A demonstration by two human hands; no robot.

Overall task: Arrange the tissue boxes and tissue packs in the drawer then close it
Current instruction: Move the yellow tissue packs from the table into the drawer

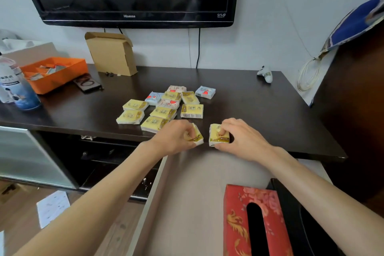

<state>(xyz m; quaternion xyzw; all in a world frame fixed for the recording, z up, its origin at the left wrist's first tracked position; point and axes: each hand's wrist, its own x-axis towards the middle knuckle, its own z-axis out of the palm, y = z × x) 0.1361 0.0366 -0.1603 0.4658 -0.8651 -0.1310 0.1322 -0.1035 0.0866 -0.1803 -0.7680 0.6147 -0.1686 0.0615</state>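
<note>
I see the open drawer's pale floor (187, 193) bare on its left; a red floral tissue box (255, 220) blocks its right.

1. Nine yellow tissue packs (134, 105) in all: seven lying on the dark tabletop, plus one in each hand at the table's front edge.
2. Two blue packs with red hearts (205, 92).
3. Two pinkish-white packs with red hearts (176, 88).
4. One red floral tissue box (239, 220) in the open drawer (187, 193).
5. Two bare hands.
</note>
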